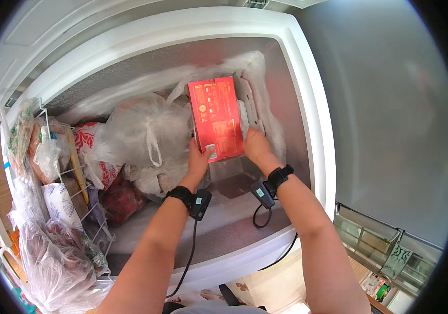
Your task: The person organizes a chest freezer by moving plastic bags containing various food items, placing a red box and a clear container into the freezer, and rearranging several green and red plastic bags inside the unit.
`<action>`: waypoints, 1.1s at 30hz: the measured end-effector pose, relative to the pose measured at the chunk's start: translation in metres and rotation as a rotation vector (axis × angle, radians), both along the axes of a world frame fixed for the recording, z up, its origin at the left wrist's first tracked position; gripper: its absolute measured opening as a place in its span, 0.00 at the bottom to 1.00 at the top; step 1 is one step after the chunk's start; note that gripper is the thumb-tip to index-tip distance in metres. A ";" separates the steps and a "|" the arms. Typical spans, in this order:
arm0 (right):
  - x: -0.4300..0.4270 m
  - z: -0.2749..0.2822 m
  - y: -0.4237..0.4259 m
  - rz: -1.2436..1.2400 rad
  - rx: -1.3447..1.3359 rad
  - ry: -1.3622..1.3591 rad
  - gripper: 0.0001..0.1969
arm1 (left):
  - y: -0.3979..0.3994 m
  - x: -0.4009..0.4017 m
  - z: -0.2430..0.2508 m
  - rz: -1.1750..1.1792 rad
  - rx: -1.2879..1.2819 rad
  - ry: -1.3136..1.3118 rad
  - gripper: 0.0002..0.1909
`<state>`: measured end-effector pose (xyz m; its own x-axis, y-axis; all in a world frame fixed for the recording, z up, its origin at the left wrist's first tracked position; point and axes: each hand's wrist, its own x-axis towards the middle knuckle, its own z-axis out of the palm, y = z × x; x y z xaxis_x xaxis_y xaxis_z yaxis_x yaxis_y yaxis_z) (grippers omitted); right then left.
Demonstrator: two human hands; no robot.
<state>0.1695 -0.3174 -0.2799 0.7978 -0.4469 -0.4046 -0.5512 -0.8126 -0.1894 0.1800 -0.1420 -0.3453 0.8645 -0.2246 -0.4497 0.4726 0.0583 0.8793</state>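
Inside an open chest freezer lies a flat red box with printed writing, towards the right end. My left hand grips its near left corner, with the thumb on the top face. At its near right edge is my right hand, fingers bent down between the box and a pale ridged item; its fingertips are hidden, so its hold cannot be told. Left of the box sits a large knotted translucent plastic bag. Both wrists carry black straps with small cabled devices.
A white wire basket at the left holds bagged food. A red-and-white bag and a bag of dark red food lie beside it. Frost coats the inner walls. The white freezer rim surrounds the opening.
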 end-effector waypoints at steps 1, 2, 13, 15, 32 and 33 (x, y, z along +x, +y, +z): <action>-0.005 -0.004 -0.002 0.024 0.118 0.234 0.21 | -0.001 0.000 0.005 -0.008 0.001 0.004 0.27; -0.010 -0.007 -0.005 0.048 0.238 0.467 0.20 | -0.002 0.001 0.009 -0.033 0.021 0.006 0.29; -0.002 0.001 0.004 -0.062 0.428 0.355 0.21 | 0.014 0.001 0.016 -0.061 0.029 0.001 0.30; 0.001 -0.005 0.013 -0.148 0.533 0.103 0.22 | 0.023 0.006 0.011 0.008 -0.090 0.274 0.31; -0.010 0.071 0.005 -0.809 1.301 -0.218 0.23 | 0.016 0.039 0.032 -0.066 -0.085 0.540 0.32; -0.015 0.077 0.005 -0.786 1.304 -0.197 0.23 | 0.015 0.038 0.011 -0.114 0.023 0.373 0.32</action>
<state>0.1550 -0.3120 -0.2030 0.6234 -0.1972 -0.7566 -0.6299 0.4465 -0.6355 0.2176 -0.1265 -0.3340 0.6109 -0.2960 -0.7343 0.7623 -0.0302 0.6465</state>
